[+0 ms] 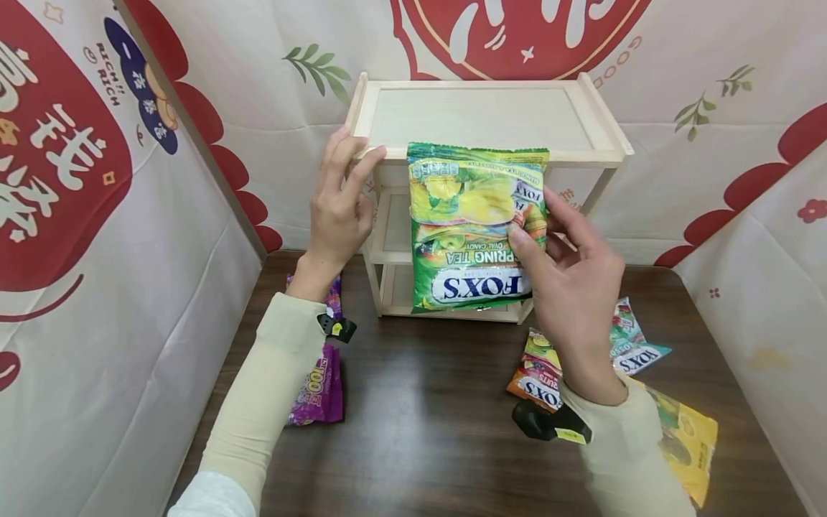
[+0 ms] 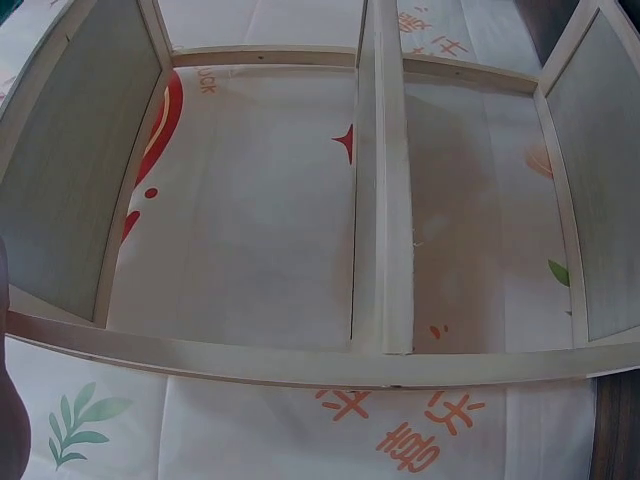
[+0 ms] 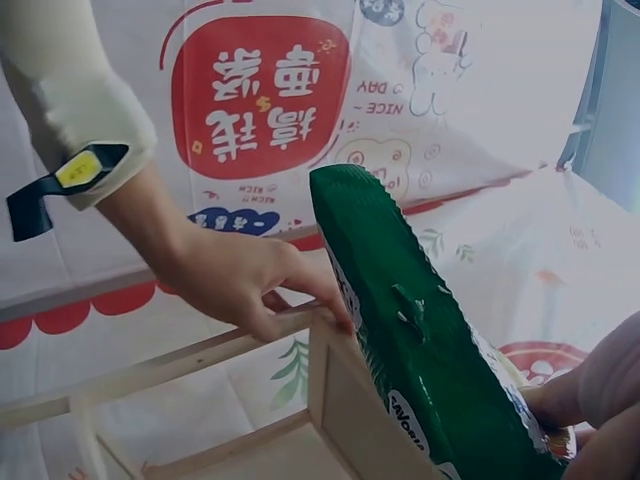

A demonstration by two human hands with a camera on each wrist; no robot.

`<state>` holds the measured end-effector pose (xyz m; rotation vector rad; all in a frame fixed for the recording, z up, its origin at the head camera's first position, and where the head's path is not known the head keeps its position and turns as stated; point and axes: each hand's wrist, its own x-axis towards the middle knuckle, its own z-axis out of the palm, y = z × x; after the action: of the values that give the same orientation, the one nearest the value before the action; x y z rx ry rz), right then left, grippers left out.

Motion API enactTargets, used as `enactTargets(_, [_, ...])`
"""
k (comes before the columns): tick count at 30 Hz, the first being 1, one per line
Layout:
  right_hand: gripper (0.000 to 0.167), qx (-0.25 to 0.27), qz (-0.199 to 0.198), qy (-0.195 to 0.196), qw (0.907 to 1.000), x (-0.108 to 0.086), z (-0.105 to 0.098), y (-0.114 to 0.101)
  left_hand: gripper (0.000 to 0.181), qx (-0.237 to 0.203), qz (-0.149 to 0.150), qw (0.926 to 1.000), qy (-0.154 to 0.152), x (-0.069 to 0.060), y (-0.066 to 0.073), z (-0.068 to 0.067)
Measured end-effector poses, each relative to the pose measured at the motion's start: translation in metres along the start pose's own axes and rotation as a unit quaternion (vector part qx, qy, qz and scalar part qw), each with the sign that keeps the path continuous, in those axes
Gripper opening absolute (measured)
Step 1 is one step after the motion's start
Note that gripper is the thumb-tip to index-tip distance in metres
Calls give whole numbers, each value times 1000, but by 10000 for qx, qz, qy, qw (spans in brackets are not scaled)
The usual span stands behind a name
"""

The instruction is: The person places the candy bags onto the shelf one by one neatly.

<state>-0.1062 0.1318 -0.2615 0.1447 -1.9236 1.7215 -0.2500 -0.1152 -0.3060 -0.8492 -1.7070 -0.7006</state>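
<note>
Upside down from the head camera, a green and yellow bag of Fox's Spring Tea candy (image 1: 452,244) is held in my right hand (image 1: 578,287), thumb on its front and fingers behind. The bag hangs before the upper front edge of a small pale wooden shelf rack (image 1: 478,118). My left hand (image 1: 339,205) grips the rack's top left corner. From the right wrist, the bag's green back (image 3: 400,270) appears close to that corner and to the left hand (image 3: 230,275). The left wrist view looks at the rack's side frame (image 2: 385,200).
Purple candy packs (image 1: 326,391) lie left on the dark table (image 1: 400,431), partly under my left arm. To the right are a small Fox's fruit candy bag (image 1: 536,362), a light blue Fox's bag (image 1: 636,348) and a yellow bag (image 1: 694,438). Printed cloth walls (image 1: 252,64) surround the table.
</note>
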Motion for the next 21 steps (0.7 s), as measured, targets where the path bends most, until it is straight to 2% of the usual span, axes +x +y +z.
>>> enactTargets(3, [47,-100,-35,14,9999,5,2,-6,67,1,18,10000,1,1,0,1])
enactTargets(7, [47,23,-16,-23,10000,15,3,-16,68,27,-23,10000,-13,0,0,0])
enactTargets(14, [50,243,276,-152,9992,32,4,-31,68,31,-31,10000,-24,0,0,0])
enactTargets(21, [50,-128,451,-191,9987,48,7,-39,68,16,-46,10000,-33,0,0,0])
